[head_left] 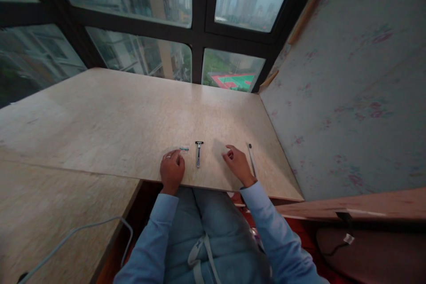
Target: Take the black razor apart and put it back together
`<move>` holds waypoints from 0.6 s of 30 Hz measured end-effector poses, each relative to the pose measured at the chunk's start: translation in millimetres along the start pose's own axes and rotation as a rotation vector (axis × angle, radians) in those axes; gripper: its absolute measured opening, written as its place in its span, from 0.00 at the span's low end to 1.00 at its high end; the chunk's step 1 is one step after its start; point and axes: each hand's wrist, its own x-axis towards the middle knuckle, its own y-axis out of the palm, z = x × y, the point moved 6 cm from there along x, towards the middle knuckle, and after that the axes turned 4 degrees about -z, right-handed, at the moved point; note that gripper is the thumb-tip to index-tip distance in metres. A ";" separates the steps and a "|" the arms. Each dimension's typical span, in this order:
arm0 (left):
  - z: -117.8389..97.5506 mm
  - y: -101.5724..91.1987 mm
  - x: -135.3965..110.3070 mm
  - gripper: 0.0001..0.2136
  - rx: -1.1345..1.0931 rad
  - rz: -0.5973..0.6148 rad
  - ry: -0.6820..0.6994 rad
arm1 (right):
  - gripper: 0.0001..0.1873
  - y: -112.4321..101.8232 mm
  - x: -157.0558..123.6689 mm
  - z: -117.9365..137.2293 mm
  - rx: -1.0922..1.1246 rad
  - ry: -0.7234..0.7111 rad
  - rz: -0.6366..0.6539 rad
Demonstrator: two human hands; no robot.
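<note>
My left hand point(172, 171) rests on the table by its front edge, a ring on one finger and the fingers curled in with nothing visible in them. Just beyond its fingertips lies a small bluish piece point(184, 148) with a clear part, perhaps a razor head or cover. A razor point(199, 154) with a dark head and slim handle lies between my hands, head pointing away. Over the table to the right, my right hand point(238, 164) has loosely bent fingers, thumb and index slightly apart, and holds nothing visible. Beside it lies a thin white stick with a dark tip point(252, 157), partly hidden.
The pale wooden tabletop point(133, 120) reaches to dark-framed windows point(199, 31). A flowered wall point(349, 97) bounds the right side. At lower left, a grey cable point(73, 232) runs over a second wooden surface point(49, 208). My legs are under the front edge.
</note>
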 end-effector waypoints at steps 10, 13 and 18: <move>7.3 2.1 -1.2 0.15 -0.041 -0.043 -0.028 | 0.09 -65.3 -19.0 -91.9 -0.272 0.323 -0.031; 8.3 1.3 -1.3 0.15 -0.066 -0.053 -0.045 | 0.05 -60.1 -20.0 -90.7 -0.259 0.335 -0.027; 8.0 -9.2 -5.3 0.14 -0.123 -0.138 -0.117 | 0.03 -50.7 -22.8 -82.4 -0.198 0.311 0.048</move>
